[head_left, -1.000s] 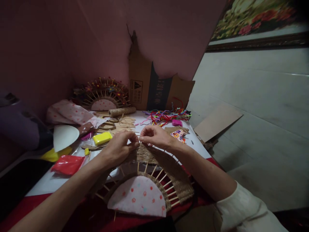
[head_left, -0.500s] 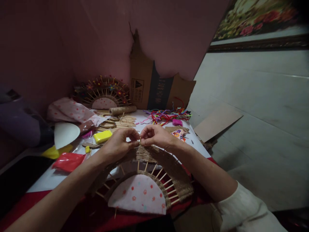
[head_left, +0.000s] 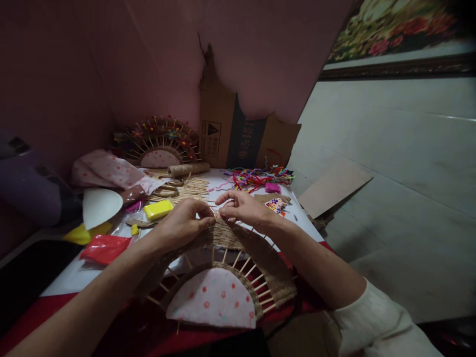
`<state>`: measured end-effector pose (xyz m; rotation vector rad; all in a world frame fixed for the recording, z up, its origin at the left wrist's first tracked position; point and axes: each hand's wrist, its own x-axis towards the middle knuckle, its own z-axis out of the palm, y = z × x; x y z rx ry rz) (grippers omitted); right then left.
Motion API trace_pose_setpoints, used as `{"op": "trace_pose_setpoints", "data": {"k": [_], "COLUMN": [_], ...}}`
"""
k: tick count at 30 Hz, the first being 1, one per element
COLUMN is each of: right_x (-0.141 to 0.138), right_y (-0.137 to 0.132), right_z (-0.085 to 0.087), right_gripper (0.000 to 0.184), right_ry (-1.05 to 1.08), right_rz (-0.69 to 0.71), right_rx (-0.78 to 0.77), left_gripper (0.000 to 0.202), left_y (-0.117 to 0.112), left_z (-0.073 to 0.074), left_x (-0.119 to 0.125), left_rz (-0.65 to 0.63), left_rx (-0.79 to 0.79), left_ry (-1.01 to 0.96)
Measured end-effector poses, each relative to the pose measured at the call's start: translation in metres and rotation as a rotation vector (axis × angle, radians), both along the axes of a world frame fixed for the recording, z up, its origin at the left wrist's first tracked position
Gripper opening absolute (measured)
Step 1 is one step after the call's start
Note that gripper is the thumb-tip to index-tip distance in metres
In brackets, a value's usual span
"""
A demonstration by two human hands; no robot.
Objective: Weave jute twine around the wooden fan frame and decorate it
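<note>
The fan-shaped frame [head_left: 226,235] is standing at the near middle of the table [head_left: 307,230], its dotted half-round panel [head_left: 213,300] facing the person and its thin sticks [head_left: 256,277] spreading outward to a band of brown twine. The left hand [head_left: 213,216] is resting at the far top of that band, fingers bent and thumb nearly meeting forefinger. The right hand [head_left: 220,212] is sitting just beside it on the right, fingers bent, thumb drawn close to them. What either fingertip pinch is holding is too small to tell.

To the left of the left hand, a yellow block [head_left: 158,210] is lying near a red packet [head_left: 106,249] and a white half-round piece [head_left: 102,208]. Beyond the hands, loose sticks [head_left: 197,191] are lying beside a roll of twine [head_left: 189,169], while a decorated fan [head_left: 159,158] is standing at the far left. Coloured strands [head_left: 256,179] are tangling at the far right, before torn cardboard [head_left: 245,134].
</note>
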<state>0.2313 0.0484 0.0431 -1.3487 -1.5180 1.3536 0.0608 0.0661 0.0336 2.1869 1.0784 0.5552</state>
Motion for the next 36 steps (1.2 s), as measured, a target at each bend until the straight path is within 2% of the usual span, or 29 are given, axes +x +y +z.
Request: {"op": "trace_pose_setpoints", "data": {"k": [4,10,16,20,23,27,32,36], "right_x": [0.002,0.007,0.003,0.004,0.005,0.001,-0.001,0.004], "right_y": [-0.001,0.000,0.001,0.003,0.002,-0.004,-0.005,-0.002], "right_z": [0.001,-0.002,-0.008,-0.011,-0.010,-0.008,-0.008,-0.011], "right_gripper": [0.016,0.017,0.028,0.028,0.029,0.039,0.029,0.029], "right_ry": [-0.049,-0.070,0.034,0.050,0.035,-0.034,-0.098,-0.073], "right_rz": [0.009,0.055,0.049,0.051,0.092,0.147,0.101,0.162], "right_rx": [0.009,0.004,-0.014,-0.004,0.006,0.037,0.111,0.115], "left_gripper": [0.020,0.028,0.026,0.023,0.023,0.023,0.023,0.024], "left_y": [0.001,0.002,0.002,0.002,0.002,0.003,0.002,0.003], "left_z": [0.000,0.001,0.002,0.003,0.003,0.002,0.001,0.001], "left_x": [-0.001,0.001,0.002,0.000,-0.001,-0.002,-0.002,-0.002], "left_rz": [-0.018,-0.049,-0.040,-0.042,-0.042,-0.043,-0.049,-0.045], "left_rx": [0.004,0.006,0.021,-0.022,-0.046,-0.063,-0.065,-0.076], "left_ry": [-0.009,0.031,0.074,0.056,0.051,0.046,0.021,0.009]}}
